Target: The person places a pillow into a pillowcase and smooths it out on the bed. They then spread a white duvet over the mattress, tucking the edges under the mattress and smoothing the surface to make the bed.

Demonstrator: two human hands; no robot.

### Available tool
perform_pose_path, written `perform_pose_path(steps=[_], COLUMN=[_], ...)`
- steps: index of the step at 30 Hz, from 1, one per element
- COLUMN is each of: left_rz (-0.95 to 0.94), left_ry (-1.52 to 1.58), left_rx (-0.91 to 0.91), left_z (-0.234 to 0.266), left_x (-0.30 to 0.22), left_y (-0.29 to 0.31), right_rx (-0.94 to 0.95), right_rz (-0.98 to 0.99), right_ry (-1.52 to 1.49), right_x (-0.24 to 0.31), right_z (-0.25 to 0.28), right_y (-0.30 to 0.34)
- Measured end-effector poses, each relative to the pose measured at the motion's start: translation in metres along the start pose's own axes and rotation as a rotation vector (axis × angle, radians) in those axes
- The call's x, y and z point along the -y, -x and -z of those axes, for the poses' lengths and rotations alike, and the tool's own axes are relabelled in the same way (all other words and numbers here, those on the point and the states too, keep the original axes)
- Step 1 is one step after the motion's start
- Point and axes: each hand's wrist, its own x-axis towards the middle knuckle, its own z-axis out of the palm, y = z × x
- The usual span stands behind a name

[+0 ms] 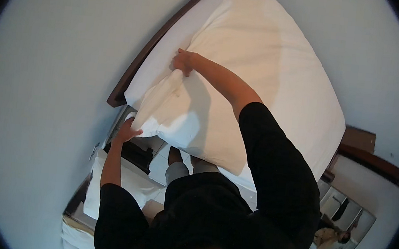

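A large white duvet (pixel 245 47) is spread over the bed, with a strip of white sheet (pixel 154 67) bare along the headboard side. My right hand (pixel 184 62) reaches across and is closed on the duvet's edge, which bunches into a fold there. At the near left corner of the bed, my left hand (pixel 125 131) grips the corner end of that same edge, thumb spread toward the bed. Between the two hands the duvet's edge is drawn into a slanting fold. Some fingertips of both hands are hidden by the cloth.
A dark wooden headboard (pixel 163 30) runs along the wall. Beside my left arm are a dark low cabinet (pixel 135 156) and a white pillow (pixel 116 188). My legs stand on pale tiles against the bed's side. A mirror (pixel 350 218) with a person in it is at the lower right.
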Motion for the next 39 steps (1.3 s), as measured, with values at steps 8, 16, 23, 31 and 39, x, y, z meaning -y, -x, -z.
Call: perform_pose_path(steps=[8,16,23,31,39], left_rz=[0.071,0.175,0.246,0.157,-0.324], left_ry=[-0.244,-0.398,0.003,-0.173,0.151], left_rx=[0.130,-0.310,-0.469,-0.307,-0.453], left_z=[-0.001,0.010,-0.007,0.019,0.002], left_x=[0.046,0.115,0.084,0.090,-0.103], left_y=[0.051,0.093,0.117,0.117,0.172], right_rx=[-0.214,-1.021,-0.728,-0.826,-0.818], right_rz=[-0.256,-0.958,-0.974,-1.075,-1.084], right_ry=[0.052,0.094,-0.470,-0.718,-1.577], right_x=[-0.039,-0.073,0.148,0.337,0.294], right_z=[0.007,-0.025,-0.169,-0.164,-0.076], right_y=[0.043,0.109,0.111,0.107,0.059])
